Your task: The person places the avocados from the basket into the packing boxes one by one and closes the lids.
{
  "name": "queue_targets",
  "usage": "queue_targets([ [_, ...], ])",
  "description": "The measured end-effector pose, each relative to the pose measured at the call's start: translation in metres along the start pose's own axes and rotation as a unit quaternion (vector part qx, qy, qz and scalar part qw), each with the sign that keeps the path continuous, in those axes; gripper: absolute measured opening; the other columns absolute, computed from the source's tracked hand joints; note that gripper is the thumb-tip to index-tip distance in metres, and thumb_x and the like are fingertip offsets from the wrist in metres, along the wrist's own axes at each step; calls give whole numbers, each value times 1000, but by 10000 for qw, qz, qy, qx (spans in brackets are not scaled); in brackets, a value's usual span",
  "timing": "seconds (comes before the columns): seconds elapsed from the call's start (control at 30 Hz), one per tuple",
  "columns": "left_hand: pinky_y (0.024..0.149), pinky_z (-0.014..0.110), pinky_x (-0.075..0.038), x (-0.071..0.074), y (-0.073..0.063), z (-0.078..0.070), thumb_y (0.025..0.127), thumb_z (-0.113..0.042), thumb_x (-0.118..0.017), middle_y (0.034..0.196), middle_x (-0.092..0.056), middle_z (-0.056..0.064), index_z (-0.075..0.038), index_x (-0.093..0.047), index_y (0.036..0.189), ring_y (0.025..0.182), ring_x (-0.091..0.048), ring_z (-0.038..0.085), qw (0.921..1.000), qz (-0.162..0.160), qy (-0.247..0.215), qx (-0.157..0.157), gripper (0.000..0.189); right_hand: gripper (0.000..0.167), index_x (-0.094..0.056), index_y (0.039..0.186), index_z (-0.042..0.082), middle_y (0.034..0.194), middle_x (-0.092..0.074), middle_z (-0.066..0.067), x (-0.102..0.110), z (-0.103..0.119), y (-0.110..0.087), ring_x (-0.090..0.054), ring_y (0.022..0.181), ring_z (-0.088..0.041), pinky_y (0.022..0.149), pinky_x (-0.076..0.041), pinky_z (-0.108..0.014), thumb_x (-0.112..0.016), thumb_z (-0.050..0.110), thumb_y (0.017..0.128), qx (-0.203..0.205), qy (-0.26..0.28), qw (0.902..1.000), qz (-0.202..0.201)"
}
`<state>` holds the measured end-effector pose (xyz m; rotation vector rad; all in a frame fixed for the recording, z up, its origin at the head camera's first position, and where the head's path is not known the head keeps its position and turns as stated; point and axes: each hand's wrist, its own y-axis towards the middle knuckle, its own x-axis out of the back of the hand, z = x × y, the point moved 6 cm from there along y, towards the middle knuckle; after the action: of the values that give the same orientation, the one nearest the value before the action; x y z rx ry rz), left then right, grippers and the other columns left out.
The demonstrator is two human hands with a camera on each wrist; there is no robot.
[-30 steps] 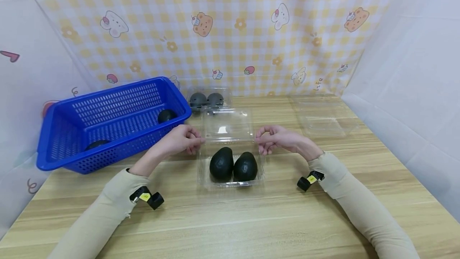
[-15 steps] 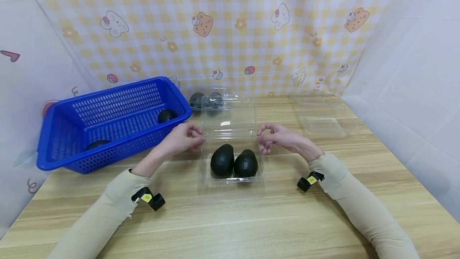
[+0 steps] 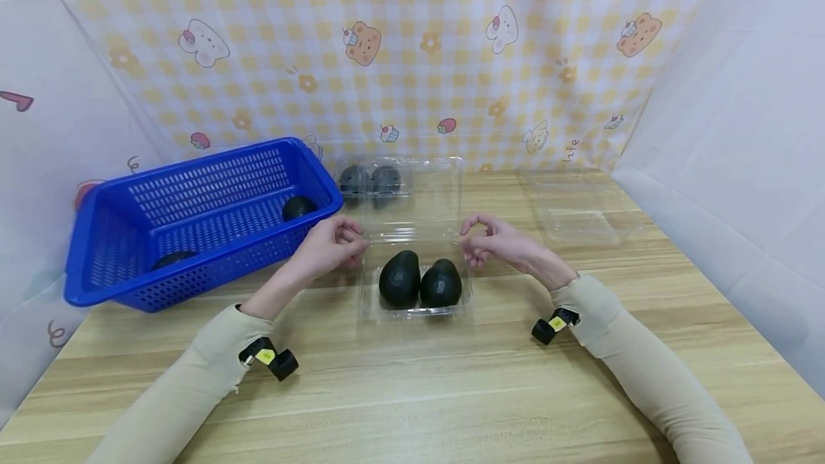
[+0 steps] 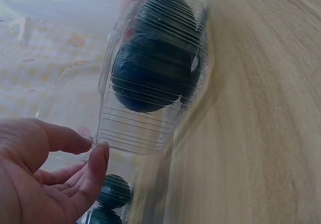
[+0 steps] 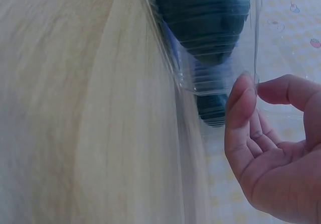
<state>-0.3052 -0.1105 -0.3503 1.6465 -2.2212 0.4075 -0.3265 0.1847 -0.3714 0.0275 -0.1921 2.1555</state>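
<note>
Because the raised lid (image 3: pixel 435 195), I'd guess, wants steadying, left hand (image 3: pixel 329 243) and right hand (image 3: pixel 500 242) pinch both hinge ends of one clear clamshell (image 3: pixel 417 312), two avocados (image 3: pixel 399 280) inside, short of the tabletop (image 3: pixel 412 399)'s back edge.

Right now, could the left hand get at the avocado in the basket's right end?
Likely not: the left hand pinches the clear container. If it lets go, the avocado seems reachable over the rim of the open blue basket.
</note>
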Motion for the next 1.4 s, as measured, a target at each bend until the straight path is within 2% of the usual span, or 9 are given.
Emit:
queue_targets([
  [0.23,76,38,-60,1,2,1,97,-8,-67,104,-69,22,10,-53,126,78,-68,20,9997,-207,10,-107,36,24,-42,116,2,80,-66,-12,1,2,1,-62,68,-17,67,-54,-29,-53,-4,96,135,-45,9997,-194],
  [0.47,81,47,-59,0,2,1,97,-8,-66,105,-68,26,7,-53,128,88,-69,36,9991,-369,-149,-163,36,26,-41,120,2,79,-66,-11,2,1,1,-62,70,-17,65,-52,-27,-53,-5,98,160,122,9986,-488],
  [0.63,81,48,-59,0,0,1,96,-6,-67,106,-68,29,4,-55,123,90,-68,42,9980,-489,-308,-266,31,29,-40,119,8,78,-67,-11,3,0,2,-62,68,-17,65,-52,-26,-53,-7,97,294,262,9976,-575],
  [0.83,79,45,-60,0,2,3,96,-5,-67,101,-68,27,3,-55,114,87,-69,39,9975,-550,-321,-321,23,25,-42,116,6,81,-66,-11,3,1,2,-62,70,-17,64,-52,-25,-56,-5,98,428,234,9970,-600],
  [0.97,82,44,-59,0,3,4,97,-3,-65,100,-67,23,3,-55,112,88,-68,36,9979,-499,-314,-269,19,22,-44,115,3,81,-64,-12,3,1,1,-62,71,-18,63,-51,-24,-52,-8,97,494,161,9969,-586],
  [1.1,87,45,-57,0,3,4,99,1,-60,105,-64,21,3,-55,115,93,-66,33,9988,-369,-287,-144,17,19,-44,117,-3,68,-58,-9,4,3,0,-63,71,-20,62,-50,-25,-47,-6,99,497,-9,9968,-626],
  [1.23,89,47,-57,1,2,3,100,0,-57,106,-63,20,3,-56,116,93,-64,30,9993,-336,-150,-70,17,19,-45,118,-2,58,-45,-2,5,3,0,-63,70,-21,64,-50,-28,-45,-3,99,404,-106,9969,-674],
  [1.3,87,47,-57,1,2,2,101,-2,-55,104,-64,19,3,-57,116,90,-64,28,9993,-341,-103,-86,16,18,-46,116,0,59,-40,-1,5,3,0,-56,65,-18,63,-47,-28,-44,-3,98,382,-105,9971,-646],
  [1.4,84,44,-57,1,2,2,103,-4,-52,101,-64,18,5,-56,115,85,-63,25,9994,-274,-215,-89,16,15,-49,112,0,67,-43,-2,5,2,0,-46,63,-15,62,-45,-26,-43,-3,98,341,-1,9978,-575],
])
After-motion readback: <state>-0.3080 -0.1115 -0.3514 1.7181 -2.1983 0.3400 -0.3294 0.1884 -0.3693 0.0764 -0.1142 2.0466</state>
